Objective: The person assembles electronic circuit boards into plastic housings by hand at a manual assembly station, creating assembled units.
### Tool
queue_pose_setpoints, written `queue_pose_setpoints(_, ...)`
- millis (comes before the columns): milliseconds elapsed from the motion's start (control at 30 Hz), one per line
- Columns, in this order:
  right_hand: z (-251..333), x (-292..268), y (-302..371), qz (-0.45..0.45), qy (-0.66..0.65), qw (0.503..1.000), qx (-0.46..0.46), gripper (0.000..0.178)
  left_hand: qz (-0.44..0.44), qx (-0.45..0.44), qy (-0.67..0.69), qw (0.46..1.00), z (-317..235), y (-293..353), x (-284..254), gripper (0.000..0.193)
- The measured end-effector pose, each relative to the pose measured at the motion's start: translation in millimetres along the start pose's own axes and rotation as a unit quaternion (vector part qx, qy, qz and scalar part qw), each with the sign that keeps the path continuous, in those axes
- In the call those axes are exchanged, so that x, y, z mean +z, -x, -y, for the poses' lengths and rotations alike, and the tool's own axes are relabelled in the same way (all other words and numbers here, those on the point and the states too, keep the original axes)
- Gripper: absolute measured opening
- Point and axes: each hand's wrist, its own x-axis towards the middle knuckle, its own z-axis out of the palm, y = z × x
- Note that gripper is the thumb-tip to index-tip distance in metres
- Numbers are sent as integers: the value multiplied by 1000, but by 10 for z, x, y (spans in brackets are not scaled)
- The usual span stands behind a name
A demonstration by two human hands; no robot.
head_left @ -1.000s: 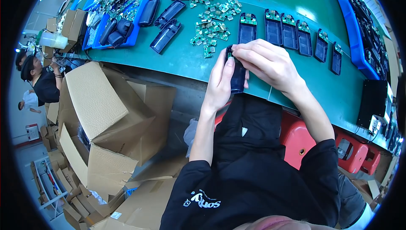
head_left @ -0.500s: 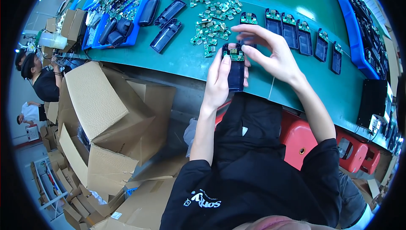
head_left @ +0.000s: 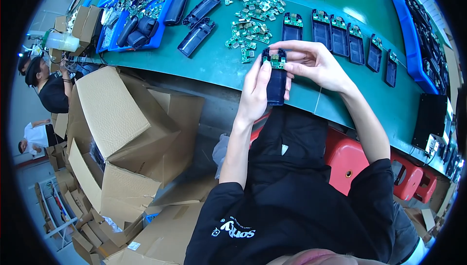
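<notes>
My left hand [head_left: 254,94] is closed around a dark blue plastic casing [head_left: 276,88] at the near edge of the table, its thumb on the casing's upper left side. In the casing's top end sits a small green circuit board [head_left: 276,64] with a little digit display. My right hand [head_left: 323,68] grips the same end from the right, thumb at the board's right side and fingers curled over the top rim. Just beyond lies a loose heap of circuit boards [head_left: 249,34]. A casing with a board in it [head_left: 292,29] stands behind my right fingers.
More casings with boards [head_left: 339,38] form a row on the right of the green table [head_left: 219,73]. Casing shells [head_left: 197,38] lie at left beside a blue bin [head_left: 163,34] of boards. Another blue bin [head_left: 406,26] stands far right. Cardboard boxes [head_left: 114,114] fill the left floor.
My right hand has come down from above the board onto the casing's top end; its thumb and fingers now touch it. My left hand keeps its hold.
</notes>
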Motion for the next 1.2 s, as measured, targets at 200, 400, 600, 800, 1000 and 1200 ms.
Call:
queue_pose_setpoints(200,-36,60,5,-40,33,997,-54,36,3,-2,-26,1000,6,2,-33,36)
queue_pose_setpoints(400,-16,-2,15,-23,26,999,-17,40,7,4,-9,1000,7,5,-23,36)
queue_pose_setpoints(600,-61,65,-19,-12,-22,999,-48,35,21,-4,14,1000,29,-17,-27,37)
queue_pose_setpoints(800,-53,59,-23,-20,5,999,-46,35,-6,-14,28,1000,10,-11,-3,42)
queue_pose_setpoints(1000,-44,64,28,-31,15,999,-19,37,-35,-15,-22,999,-1,-19,26,47)
queue_pose_setpoints(1200,21,31,18,-80,252,958,-112,44,4,4,-6,1000,16,-33,-15,43)
